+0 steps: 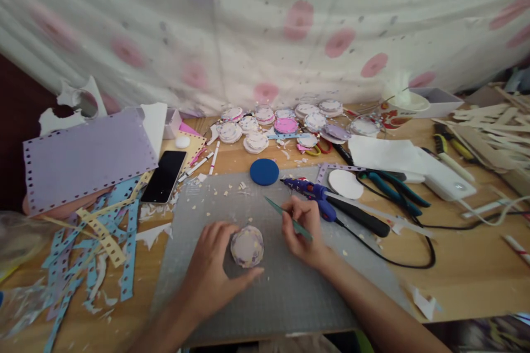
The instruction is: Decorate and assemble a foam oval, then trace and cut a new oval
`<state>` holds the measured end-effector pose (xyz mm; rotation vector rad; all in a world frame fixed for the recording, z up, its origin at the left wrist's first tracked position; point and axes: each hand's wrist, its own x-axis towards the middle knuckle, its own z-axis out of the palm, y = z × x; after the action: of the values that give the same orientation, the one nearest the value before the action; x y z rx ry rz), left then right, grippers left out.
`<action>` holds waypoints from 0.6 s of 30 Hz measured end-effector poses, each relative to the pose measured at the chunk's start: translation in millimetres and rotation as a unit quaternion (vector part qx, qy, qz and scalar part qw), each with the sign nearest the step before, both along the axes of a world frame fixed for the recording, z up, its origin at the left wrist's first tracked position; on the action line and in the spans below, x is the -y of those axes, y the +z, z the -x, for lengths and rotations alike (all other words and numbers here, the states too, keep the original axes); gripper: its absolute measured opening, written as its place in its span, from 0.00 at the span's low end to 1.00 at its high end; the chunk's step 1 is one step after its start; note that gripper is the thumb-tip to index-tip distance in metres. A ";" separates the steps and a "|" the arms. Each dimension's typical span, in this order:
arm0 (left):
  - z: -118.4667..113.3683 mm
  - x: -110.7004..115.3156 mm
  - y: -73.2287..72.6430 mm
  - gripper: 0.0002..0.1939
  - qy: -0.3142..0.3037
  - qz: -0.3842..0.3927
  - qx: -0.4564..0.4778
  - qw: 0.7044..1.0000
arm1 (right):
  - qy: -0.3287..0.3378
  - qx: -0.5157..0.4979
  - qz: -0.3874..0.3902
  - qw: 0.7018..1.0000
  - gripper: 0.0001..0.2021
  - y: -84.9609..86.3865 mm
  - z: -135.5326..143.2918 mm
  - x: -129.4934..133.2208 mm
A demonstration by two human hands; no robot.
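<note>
— On the grey mat (273,287), near its middle, lies the disc (247,246) — round, pale, mottled lilac and yellow, with a scalloped edge. See it?

— Yes. The left hand (213,265) cups it, fingers curled about its left side and thumb running under its near edge, so it is pinned flat to the mat.

— And the right hand (304,229)?

— Closed in a pen grip on a thin green tool (287,217). The tool's tip points up and left, away from the disc; hand and disc sit near each other but apart.

— So what step is this?

— I judge it a pause between strokes: the disc is steadied, the tool is held ready but not on it. Trimming or scoring the rim seems the work in hand.

— What would the next move call for?

— Probably bringing the tip down to the disc's edge while the left hand keeps it from turning — a light, exact touch, since the fingers sit close to the rim.

— And around them?

— Just behind the right hand, a blue glue gun (310,190) with a black cord. Beyond the mat's far edge, a blue round (264,171) and a white round (345,183). Farther back, a cluster of finished discs (285,121). Left of the mat, a phone (164,176), a lilac punched sheet (89,157), and blue paper strips (99,242). Teal pliers (393,190) lie to the right.
</note>
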<state>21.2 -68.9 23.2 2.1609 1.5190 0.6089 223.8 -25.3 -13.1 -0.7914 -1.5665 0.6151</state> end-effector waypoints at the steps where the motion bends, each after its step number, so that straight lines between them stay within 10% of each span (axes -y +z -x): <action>1: 1.7 1.3 -4.3 0.23 -0.011 0.005 -0.008 1.000 | 0.003 -0.019 0.014 1.000 0.11 0.1 0.9 0.5; 11: 9.0 -58.4 -8.2 0.25 -0.196 0.059 0.046 0.978 | 0.085 -0.160 0.132 0.974 0.08 15.2 -1.0 4.6; 18: 11.2 -66.8 -25.0 0.24 -0.194 0.077 0.123 0.970 | 0.134 -0.137 0.167 0.967 0.09 13.9 -2.1 7.4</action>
<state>10.0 -2.1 -1.8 2.0920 0.9465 0.5748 225.9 -32.6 0.8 -0.7076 -1.3392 1.1608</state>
